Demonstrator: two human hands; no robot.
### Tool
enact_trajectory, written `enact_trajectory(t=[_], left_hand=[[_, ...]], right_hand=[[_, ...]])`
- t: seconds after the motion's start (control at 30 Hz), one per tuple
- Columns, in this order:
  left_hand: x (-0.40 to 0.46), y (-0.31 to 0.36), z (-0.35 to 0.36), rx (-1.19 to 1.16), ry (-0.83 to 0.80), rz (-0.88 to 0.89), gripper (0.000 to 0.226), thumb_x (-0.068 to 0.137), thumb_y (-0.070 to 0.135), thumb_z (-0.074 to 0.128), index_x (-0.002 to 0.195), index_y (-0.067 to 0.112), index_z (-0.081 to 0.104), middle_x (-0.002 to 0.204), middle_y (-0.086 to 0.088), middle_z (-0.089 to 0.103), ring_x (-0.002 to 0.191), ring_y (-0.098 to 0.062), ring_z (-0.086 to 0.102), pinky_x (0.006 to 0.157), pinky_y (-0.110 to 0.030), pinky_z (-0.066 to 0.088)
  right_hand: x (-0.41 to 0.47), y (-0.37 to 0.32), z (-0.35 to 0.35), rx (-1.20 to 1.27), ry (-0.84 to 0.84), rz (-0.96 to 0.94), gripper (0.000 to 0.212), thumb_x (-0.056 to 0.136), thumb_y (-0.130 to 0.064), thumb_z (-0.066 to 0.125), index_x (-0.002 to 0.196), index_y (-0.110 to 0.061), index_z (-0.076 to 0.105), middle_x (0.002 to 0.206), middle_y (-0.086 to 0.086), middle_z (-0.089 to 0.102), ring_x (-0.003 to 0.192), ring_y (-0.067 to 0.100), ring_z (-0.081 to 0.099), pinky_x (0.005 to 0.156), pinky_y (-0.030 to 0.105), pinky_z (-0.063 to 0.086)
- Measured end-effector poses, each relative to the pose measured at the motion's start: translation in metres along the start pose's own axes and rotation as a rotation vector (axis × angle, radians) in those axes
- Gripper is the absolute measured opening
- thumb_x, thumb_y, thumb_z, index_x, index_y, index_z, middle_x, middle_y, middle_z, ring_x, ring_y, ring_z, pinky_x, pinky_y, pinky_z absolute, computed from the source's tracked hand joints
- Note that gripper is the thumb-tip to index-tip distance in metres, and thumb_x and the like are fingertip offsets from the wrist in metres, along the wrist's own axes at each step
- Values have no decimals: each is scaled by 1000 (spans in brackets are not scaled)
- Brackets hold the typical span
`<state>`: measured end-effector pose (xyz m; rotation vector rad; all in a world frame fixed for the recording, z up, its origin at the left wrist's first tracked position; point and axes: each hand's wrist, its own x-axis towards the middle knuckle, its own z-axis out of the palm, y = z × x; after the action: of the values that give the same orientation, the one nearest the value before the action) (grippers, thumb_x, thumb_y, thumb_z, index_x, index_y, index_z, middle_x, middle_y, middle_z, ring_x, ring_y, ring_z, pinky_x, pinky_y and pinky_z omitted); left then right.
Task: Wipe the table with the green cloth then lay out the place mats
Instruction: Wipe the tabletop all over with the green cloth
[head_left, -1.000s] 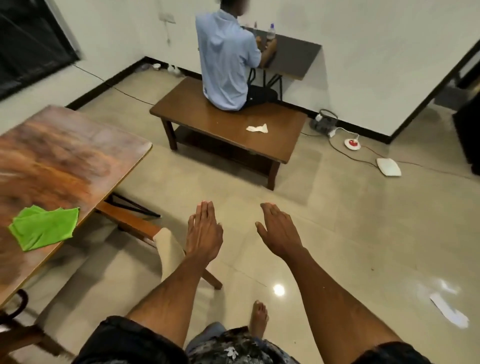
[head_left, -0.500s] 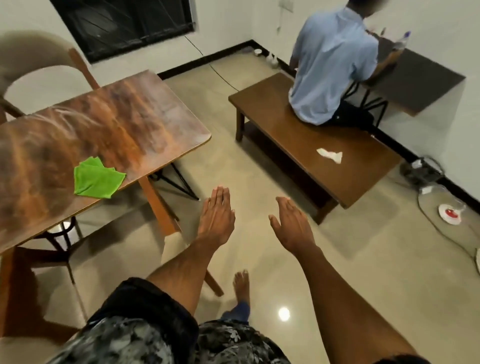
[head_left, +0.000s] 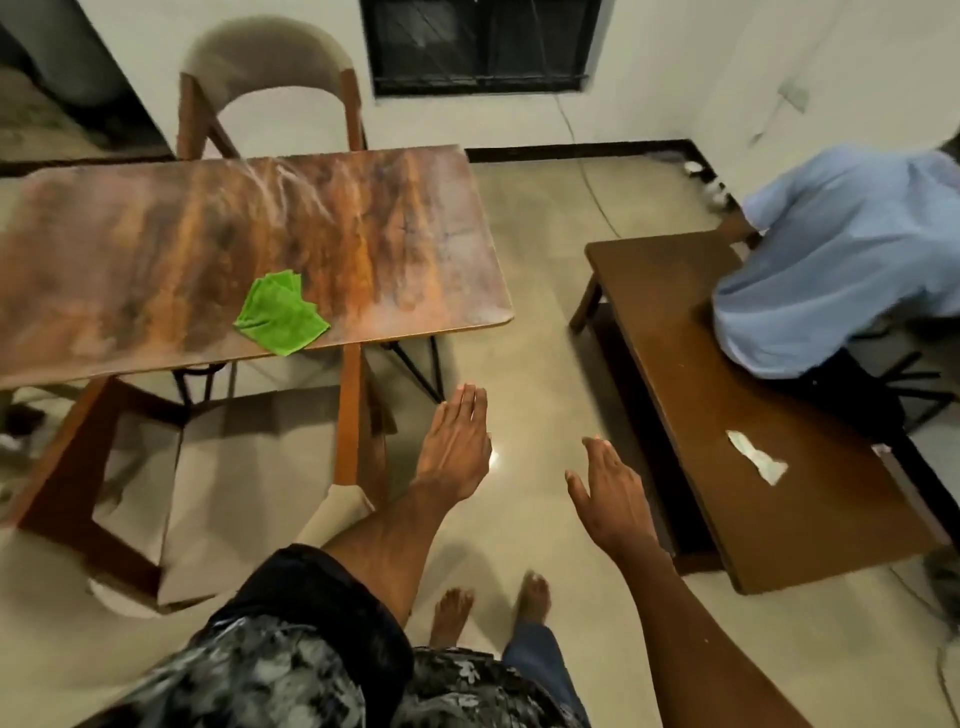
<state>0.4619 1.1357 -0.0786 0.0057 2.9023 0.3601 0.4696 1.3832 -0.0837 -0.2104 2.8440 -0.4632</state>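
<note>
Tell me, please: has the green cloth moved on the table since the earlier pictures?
No. The green cloth lies folded near the front edge of the table, toward its right corner, as before. Only the camera turned. Both hands are open and away from it.

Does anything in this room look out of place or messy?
Only small things. A crumpled white scrap lies loose on the low wooden bench. The green cloth sits folded at the dining table's near edge, one corner slightly overhanging. Nothing looks spilled or broken.
</note>
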Motion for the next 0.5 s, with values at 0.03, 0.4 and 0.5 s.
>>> enact_trajectory(t=[0.03,0.4,0.5], left_hand=[[3,-5,-1,6,14,-41,68,116,30,27,169,5,-8,179,-12,-10,166,-26,-9,135,-42,2],[21,-28,-16,-32,160,-508,68,116,34,28,170,9,-5,179,-8,-7,167,-21,-5,133,-39,3],[9,-45,-8,-76,148,-638,68,115,35,26,170,9,-4,179,-10,-6,167,-24,-3,133,-40,3]], right_hand=[[12,1,-1,-8,-19,-36,57,110,-40,48,158,-12,36,163,10,44,149,30,44,121,47,36],[155,-34,-20,-63,-136,-458,53,106,-28,58,152,-5,45,151,16,53,135,37,55,111,49,43],[175,-59,-3,-51,-199,-557,54,108,-32,54,154,-7,42,154,15,51,139,36,53,115,48,41]])
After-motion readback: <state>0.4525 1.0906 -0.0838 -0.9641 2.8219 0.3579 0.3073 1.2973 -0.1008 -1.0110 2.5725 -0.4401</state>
